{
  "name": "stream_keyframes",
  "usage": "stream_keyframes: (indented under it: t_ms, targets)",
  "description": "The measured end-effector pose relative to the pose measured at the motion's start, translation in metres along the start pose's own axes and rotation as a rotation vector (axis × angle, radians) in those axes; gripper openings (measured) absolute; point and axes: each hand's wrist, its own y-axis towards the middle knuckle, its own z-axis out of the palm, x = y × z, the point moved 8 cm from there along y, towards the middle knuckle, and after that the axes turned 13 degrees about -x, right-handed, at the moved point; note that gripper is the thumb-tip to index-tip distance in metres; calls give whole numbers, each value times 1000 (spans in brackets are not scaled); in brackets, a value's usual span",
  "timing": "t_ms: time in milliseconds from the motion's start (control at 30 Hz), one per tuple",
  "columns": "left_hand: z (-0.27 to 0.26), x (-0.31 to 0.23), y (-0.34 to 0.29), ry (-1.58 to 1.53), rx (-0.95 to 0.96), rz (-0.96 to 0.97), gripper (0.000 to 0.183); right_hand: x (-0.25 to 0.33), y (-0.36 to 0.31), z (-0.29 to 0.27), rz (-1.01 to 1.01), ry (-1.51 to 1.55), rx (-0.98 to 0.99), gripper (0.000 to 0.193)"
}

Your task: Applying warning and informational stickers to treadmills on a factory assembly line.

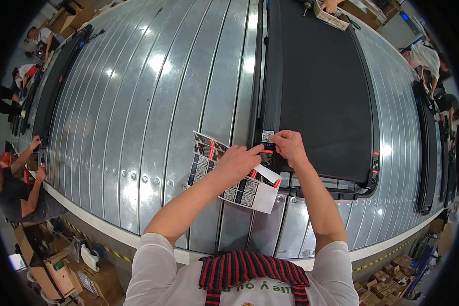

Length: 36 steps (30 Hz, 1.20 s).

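A black treadmill deck (321, 97) lies on the metal table in front of me, its ridged side rail (273, 86) toward my left. My right hand (289, 148) is closed in a pinch at the edge of a small label with a square black-and-white code (266, 135), at the rail's near end. My left hand (237, 164) holds sticker sheets (264, 199) printed with codes and red-and-black labels. Its index finger reaches to the rail, beside a red-striped label (266, 151). Whether the code label is fully stuck down cannot be seen.
Long metal slats form the table (153, 102). At the far end of the deck, another person's hand (330, 6) is at a small tray (331, 18). A co-worker (20, 178) works at the left edge; another treadmill (423, 148) lies at right. Cardboard boxes (99, 275) stand below left.
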Motion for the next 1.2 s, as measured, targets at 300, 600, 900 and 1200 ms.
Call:
stream_keyframes:
  t_ms: [300,600,900,1200]
  targets:
    - [8,0,0,29,43,-52,7,31,-14,4,-514,-678,-164,20]
    - [-7,-2,-21,51,181,-83,6,38,-81,26,-1196,-847,-11,28]
    - [-83,-99,-171,-186,313,-381,24,30,-77,41,-1240,-974,-238,50]
    - [-110,-192,-266,-285,227,-508,19,13,-61,44,-1142,-1147,-256,54]
